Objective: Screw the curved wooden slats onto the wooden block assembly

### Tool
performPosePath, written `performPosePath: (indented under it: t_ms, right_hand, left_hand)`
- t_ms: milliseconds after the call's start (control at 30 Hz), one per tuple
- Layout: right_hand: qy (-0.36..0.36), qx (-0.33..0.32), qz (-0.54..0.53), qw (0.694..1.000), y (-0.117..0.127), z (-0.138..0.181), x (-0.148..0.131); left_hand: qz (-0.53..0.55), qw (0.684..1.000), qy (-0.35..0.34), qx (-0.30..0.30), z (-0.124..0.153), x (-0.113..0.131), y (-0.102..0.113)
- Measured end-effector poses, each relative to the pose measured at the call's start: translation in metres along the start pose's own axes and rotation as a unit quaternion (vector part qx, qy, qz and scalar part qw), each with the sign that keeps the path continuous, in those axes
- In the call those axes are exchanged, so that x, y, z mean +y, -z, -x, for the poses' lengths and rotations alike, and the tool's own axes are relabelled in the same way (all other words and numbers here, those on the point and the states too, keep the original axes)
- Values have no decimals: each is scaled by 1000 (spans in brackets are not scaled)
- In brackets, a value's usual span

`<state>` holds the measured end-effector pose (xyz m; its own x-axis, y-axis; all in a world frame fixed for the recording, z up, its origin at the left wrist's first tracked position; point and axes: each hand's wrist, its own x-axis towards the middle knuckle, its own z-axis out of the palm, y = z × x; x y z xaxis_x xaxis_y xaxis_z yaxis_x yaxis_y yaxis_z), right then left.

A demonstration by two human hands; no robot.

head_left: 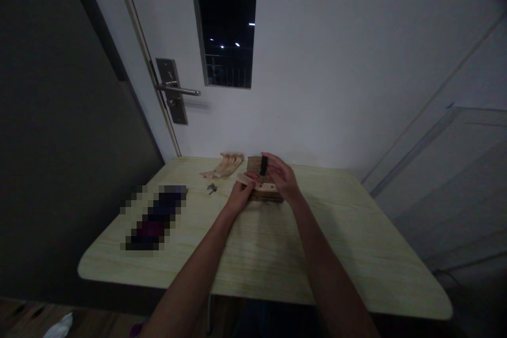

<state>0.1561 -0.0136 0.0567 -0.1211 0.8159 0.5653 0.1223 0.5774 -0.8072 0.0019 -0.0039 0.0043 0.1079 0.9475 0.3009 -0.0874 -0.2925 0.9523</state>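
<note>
My right hand [283, 176] is closed round the black handle of a screwdriver [264, 165], held nearly upright. Its tip points down at a pale wooden piece with holes [266, 187]. My left hand [239, 194] grips the left end of that piece, thumb on top. Underneath lies a brown wooden block or stack of boards [255, 165], partly covered by my hands. Whether the tip sits in a screw is too small to tell. Left of my left hand is a little heap of screws [212, 188]. Several curved pale wooden pieces [227, 165] lie behind it.
All of this rests on a light wood-grain table [336, 253] with rounded front corners. A blurred-out dark object [156, 219] lies on its left side. Behind the table stands a white door [317, 63] with a metal handle [180, 90] and a narrow window [227, 21].
</note>
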Motion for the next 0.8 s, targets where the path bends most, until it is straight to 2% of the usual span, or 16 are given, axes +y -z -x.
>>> performPosePath:
  t_ms: [267, 567, 800]
  right_hand:
    - [5, -5, 11, 1000, 1, -2, 2]
    - [47, 19, 138, 989, -6, -2, 3]
    - [33, 41, 155, 987, -8, -2, 0]
  left_hand:
    - [-11, 1000, 1, 16, 0, -1, -2]
    - [-14, 1000, -5, 23, -1, -4, -1]
    - [-11, 1000, -1, 26, -1, -4, -2]
